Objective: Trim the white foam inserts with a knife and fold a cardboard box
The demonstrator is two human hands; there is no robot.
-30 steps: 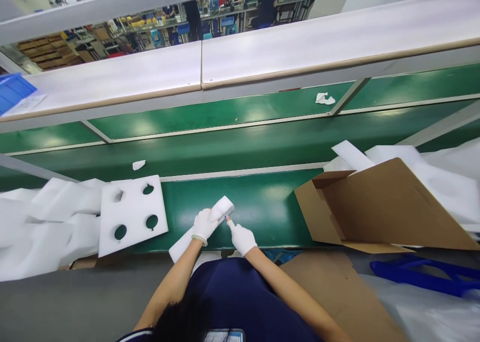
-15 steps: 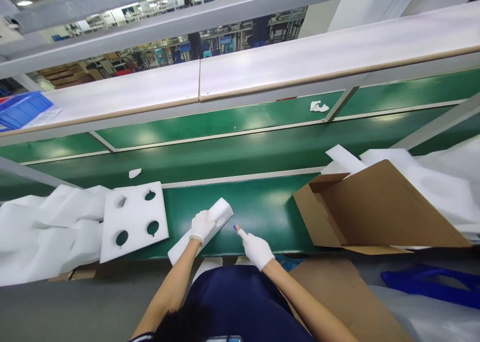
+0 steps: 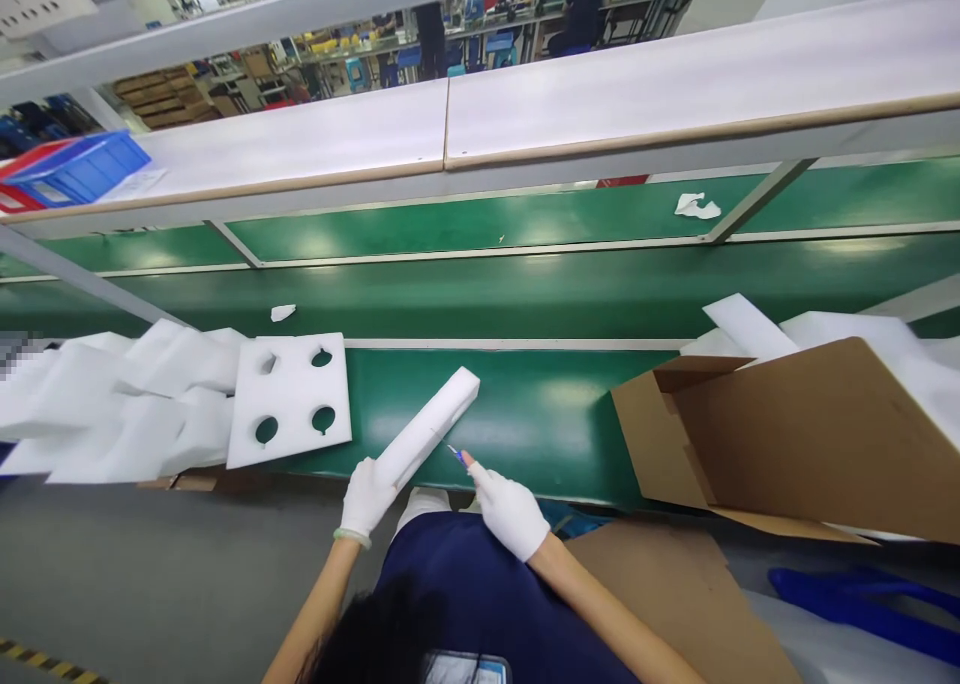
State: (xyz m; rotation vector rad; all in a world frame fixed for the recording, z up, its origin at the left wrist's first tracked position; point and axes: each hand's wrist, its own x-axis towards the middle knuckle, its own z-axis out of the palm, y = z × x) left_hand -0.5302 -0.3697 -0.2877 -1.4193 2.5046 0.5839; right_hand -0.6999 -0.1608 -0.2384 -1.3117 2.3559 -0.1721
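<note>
Both my hands wear white gloves. My left hand (image 3: 365, 499) is closed round the near end of a long white foam block (image 3: 429, 427), which lies slanted over the front edge of the green conveyor belt (image 3: 525, 404). My right hand (image 3: 507, 510) is closed on a small blue-tipped tool (image 3: 455, 453), whose tip points at the block's lower right side, close to it.
A white foam sheet with round holes (image 3: 291, 397) lies left of the block, beside loose foam pieces (image 3: 112, 404). An open cardboard box (image 3: 787, 434) lies on its side at right, more foam (image 3: 750, 329) behind it. Flat cardboard (image 3: 675, 584) lies below. A blue crate (image 3: 75, 169) stands on the upper shelf.
My left hand slid from the block's far end down to its near end. My right hand drew back a little from the block with the tool.
</note>
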